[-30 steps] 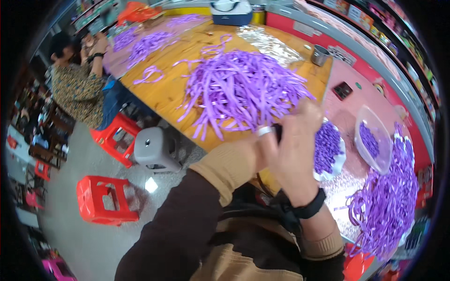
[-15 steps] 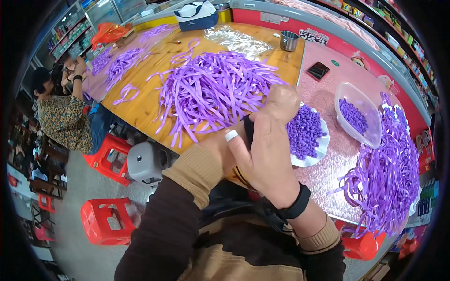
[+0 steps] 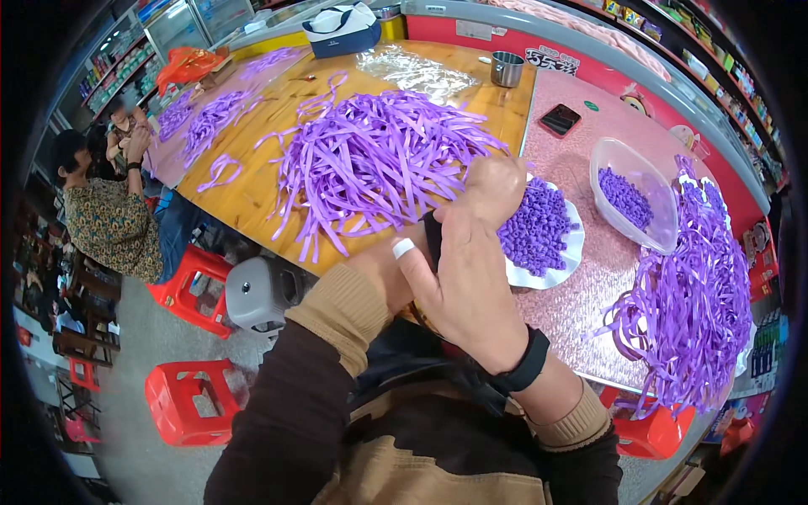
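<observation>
My left hand (image 3: 496,183) is curled into a fist beside the white fluted plate (image 3: 576,252); nothing shows sticking out of it. Across that wrist lies my right hand (image 3: 471,282), its thumb and fingers on either side of the black wristband (image 3: 433,240) there. A white wrap covers the tip of the right thumb, and the ends of the right fingers are hidden. Small purple beads (image 3: 539,227) are heaped on the plate, partly behind my left hand. Just beyond the wrists, a large pile of purple ribbon loops (image 3: 379,156) spreads over the wooden tabletop (image 3: 244,198).
To the right, a clear plastic tub (image 3: 656,181) holds more purple beads, beside a bundle of purple ribbons (image 3: 694,311). A phone (image 3: 560,120) and a metal cup (image 3: 507,69) lie farther back. Red stools (image 3: 192,402) stand at left, where another person (image 3: 109,219) sits.
The table and its things have shifted slightly leftward in the picture. My hands keep the same pose, right over left wrist.
</observation>
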Demonstrator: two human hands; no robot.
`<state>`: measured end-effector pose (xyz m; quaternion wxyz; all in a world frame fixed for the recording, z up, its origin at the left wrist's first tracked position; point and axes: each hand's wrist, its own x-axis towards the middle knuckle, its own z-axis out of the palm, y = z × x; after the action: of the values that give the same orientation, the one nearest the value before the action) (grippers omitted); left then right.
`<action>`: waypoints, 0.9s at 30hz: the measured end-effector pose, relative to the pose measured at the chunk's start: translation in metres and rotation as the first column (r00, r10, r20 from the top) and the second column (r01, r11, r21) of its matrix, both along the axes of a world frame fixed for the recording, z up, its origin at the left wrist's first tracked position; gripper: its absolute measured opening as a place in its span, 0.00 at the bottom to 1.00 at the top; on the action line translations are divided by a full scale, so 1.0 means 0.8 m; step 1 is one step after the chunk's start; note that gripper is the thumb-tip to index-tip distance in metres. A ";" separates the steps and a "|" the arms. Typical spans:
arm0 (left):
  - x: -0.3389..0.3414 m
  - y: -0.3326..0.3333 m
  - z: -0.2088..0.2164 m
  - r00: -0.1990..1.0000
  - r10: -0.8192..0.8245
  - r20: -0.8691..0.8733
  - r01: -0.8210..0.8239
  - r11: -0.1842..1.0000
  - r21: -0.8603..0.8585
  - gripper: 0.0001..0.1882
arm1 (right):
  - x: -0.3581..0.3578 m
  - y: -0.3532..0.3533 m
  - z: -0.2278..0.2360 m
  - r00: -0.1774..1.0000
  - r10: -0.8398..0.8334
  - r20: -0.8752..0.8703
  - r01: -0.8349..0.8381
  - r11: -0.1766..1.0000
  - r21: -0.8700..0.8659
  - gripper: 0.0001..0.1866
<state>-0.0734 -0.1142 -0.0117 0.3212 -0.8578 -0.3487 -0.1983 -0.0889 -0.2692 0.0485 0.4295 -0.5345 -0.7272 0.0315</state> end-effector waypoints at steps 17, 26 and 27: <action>-0.027 -0.010 0.043 0.979 0.065 0.193 0.019 0.913 -0.408 0.05 | 0.005 -0.005 -0.003 0.999 -0.047 -0.007 0.046 0.994 -0.094 0.23; -0.026 -0.011 0.038 0.957 0.021 0.289 0.071 0.950 -0.304 0.08 | -0.012 -0.016 -0.012 0.994 0.077 -0.081 -0.075 0.997 0.032 0.19; -0.028 -0.011 0.038 0.957 0.025 0.288 0.068 0.949 -0.307 0.08 | -0.014 -0.019 -0.015 0.994 0.085 -0.069 -0.083 0.996 0.037 0.19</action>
<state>-0.0959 -0.1233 0.0188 0.1242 -0.8636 -0.4093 -0.2668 -0.0998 -0.2841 0.0368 0.4621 -0.4947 -0.7339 0.0561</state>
